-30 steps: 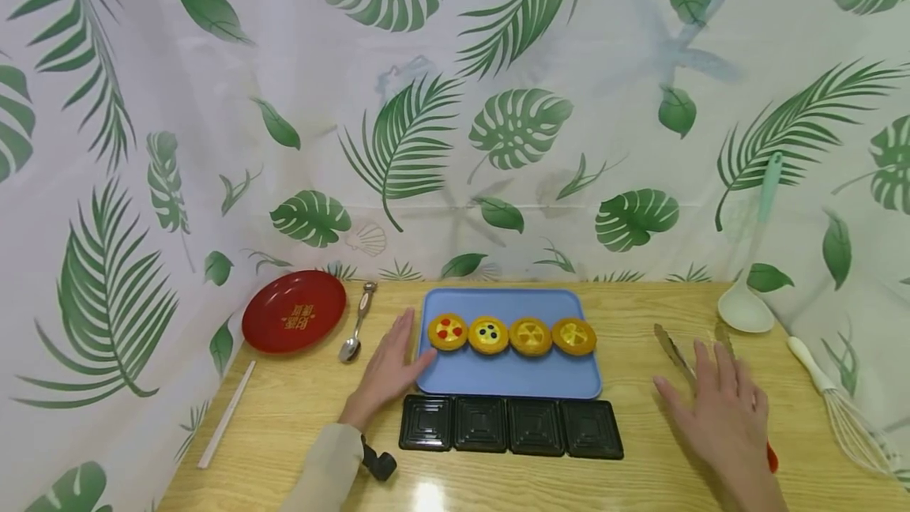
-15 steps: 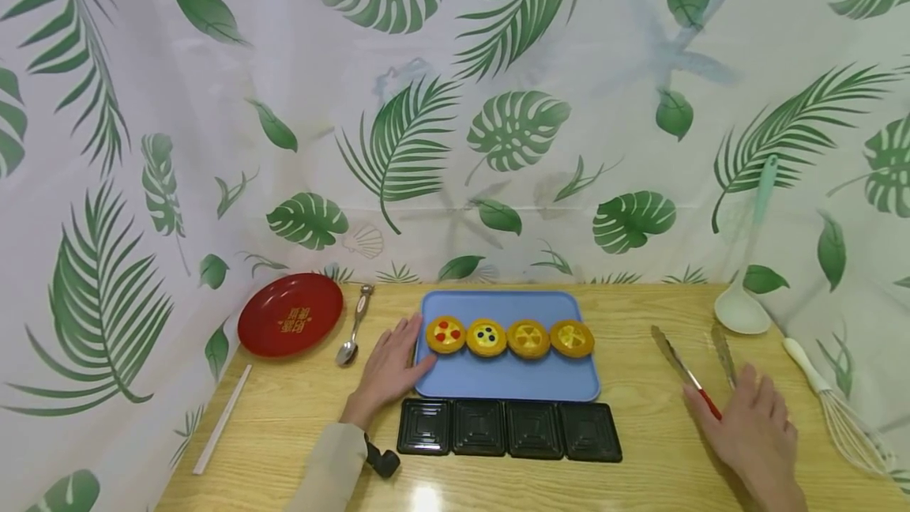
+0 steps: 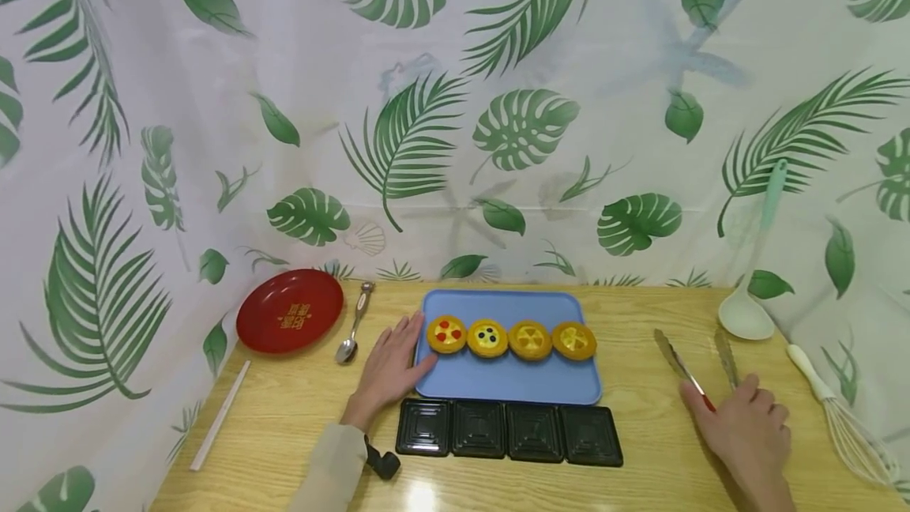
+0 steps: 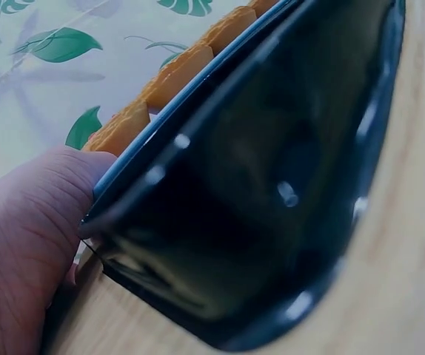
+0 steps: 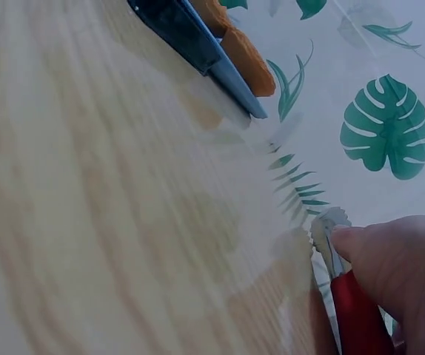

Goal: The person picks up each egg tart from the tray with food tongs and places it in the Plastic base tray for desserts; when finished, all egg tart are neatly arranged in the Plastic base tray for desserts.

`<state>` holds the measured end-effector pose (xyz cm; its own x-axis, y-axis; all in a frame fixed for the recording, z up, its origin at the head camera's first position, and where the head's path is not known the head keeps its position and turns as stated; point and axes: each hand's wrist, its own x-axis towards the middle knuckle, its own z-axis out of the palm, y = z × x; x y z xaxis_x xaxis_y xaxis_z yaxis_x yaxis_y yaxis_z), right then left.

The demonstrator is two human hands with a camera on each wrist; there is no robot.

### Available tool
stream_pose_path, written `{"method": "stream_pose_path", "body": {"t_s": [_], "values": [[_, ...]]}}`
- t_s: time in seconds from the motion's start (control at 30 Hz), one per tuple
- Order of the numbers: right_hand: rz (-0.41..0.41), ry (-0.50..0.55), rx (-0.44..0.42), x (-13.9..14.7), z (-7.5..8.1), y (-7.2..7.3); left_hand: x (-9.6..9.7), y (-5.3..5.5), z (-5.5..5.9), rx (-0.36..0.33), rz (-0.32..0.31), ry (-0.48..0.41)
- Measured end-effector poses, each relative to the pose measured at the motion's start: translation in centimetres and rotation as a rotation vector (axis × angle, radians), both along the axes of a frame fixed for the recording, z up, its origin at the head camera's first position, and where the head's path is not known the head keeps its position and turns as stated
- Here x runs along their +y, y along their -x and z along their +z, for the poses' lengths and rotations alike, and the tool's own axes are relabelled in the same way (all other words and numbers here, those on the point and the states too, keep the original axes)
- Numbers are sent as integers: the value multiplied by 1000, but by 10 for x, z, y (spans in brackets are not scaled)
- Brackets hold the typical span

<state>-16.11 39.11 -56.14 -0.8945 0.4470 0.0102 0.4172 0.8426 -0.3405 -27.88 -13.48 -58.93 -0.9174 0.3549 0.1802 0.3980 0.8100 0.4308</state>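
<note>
My right hand [image 3: 750, 429] grips a pair of tongs [image 3: 678, 362] lying at the right of the table, their metal tips spread apart and pointing away from me. The thumb lies along a red handle [image 5: 357, 318] in the right wrist view. My left hand [image 3: 387, 366] rests at the left edge of the blue tray [image 3: 498, 382], fingers straight and thumb over the rim. Several tarts stand in a row on the tray, among them a tart with red dots [image 3: 446, 334] and one with dark dots [image 3: 486, 338].
Several black square molds [image 3: 479, 429] form a row in front of the tray. Left of it are a red plate [image 3: 291, 310], a spoon [image 3: 353, 326] and a chopstick [image 3: 220, 417]. A pale ladle [image 3: 746, 314] leans on the patterned backdrop; a whisk [image 3: 846, 417] lies at far right.
My right hand has moved back from over the tongs' metal arms to their red handles and now grips them. The left hand stays at the tray.
</note>
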Motion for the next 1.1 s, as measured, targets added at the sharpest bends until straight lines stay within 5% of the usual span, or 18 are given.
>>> {"method": "stream_pose_path", "body": {"t_s": [0.33,0.73,0.93,1.1], "values": [[-48,-76,111,-7,-6,0,-1,-1,4,7,6,14],[12,-72,113,-3,-9,-1,-1,-2,2,17,-3,9],[17,71,106,-8,1,1,0,-4,2,10,3,-12],[138,57,126,-23,15,5,0,-4,2,7,7,-17]]}}
